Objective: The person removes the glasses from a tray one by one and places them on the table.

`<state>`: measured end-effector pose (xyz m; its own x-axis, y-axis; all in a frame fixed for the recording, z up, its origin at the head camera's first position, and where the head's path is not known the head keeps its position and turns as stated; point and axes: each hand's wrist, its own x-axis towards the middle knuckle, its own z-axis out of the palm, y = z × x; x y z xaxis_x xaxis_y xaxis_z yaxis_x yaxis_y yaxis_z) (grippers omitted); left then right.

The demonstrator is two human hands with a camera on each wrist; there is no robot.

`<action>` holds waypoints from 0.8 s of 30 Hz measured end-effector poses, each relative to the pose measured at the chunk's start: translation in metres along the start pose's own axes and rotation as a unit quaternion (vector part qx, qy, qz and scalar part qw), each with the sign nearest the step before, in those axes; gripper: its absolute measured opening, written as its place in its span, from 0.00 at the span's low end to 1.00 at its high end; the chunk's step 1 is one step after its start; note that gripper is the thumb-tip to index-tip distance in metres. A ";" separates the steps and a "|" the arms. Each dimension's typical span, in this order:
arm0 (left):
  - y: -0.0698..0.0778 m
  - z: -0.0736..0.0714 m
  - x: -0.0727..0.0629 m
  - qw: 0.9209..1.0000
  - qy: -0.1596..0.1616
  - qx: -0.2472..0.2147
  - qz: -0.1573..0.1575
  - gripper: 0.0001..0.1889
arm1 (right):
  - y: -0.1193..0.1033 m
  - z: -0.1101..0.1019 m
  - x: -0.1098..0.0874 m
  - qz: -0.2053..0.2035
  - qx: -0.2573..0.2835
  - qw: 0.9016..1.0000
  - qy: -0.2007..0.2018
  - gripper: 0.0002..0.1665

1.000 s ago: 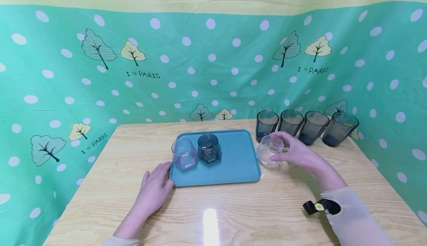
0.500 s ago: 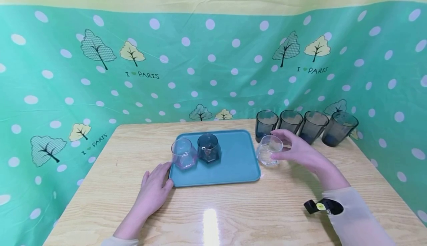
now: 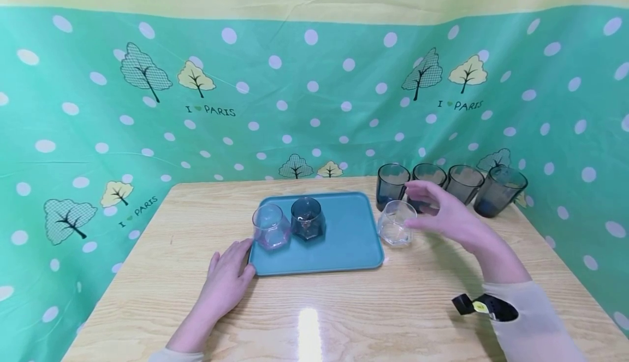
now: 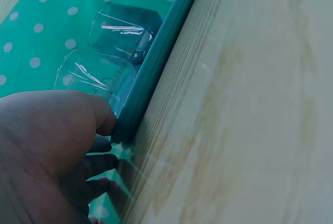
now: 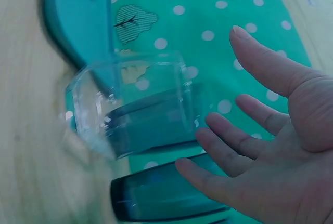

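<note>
My right hand [image 3: 449, 217] hovers just right of a clear faceted glass [image 3: 397, 223], fingers spread and thumb apart. In the right wrist view that hand [image 5: 260, 130] shows an empty palm, with the clear glass [image 5: 145, 107] upright beyond the fingertips. The glass stands on the table right beside the right edge of a blue tray [image 3: 344, 253]. At the tray's front left corner rests my left hand [image 3: 226, 277], fingers along its side and thumb at the front edge. On the tray stand a pinkish clear glass [image 3: 272, 231] and a dark blue faceted glass [image 3: 308, 220].
Several tall dark tumblers stand in a row at the back right; the leftmost tumbler [image 3: 392, 184] is behind the clear glass and the rightmost tumbler [image 3: 498, 190] near the curtain. A green dotted curtain [image 3: 314, 105] surrounds the wooden table [image 3: 373, 313].
My right hand has let go of the clear glass and drawn back to the right, its fingers opening. The glass stays beside the tray. The left hand has not moved.
</note>
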<state>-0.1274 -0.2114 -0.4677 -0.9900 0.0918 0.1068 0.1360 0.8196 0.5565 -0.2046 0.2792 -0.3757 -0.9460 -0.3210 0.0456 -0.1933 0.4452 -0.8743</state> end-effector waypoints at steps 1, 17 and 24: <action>0.000 0.000 0.000 1.000 0.000 0.000 0.001 0.32 | -0.004 0.000 -0.001 -0.001 0.000 1.000 0.005 0.55; -0.003 0.002 0.000 1.000 0.004 0.003 0.002 0.32 | -0.059 0.039 0.020 -0.050 0.049 0.997 0.015 0.51; -0.004 0.003 0.000 1.000 0.002 0.001 -0.002 0.32 | -0.070 0.066 0.037 -0.071 0.085 0.994 -0.003 0.52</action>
<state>-0.1285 -0.2128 -0.4724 -0.9903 0.0870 0.1083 0.1328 0.8215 0.5546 -0.2086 0.1813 -0.3448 -0.9107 -0.3754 0.1722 -0.2778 0.2483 -0.9280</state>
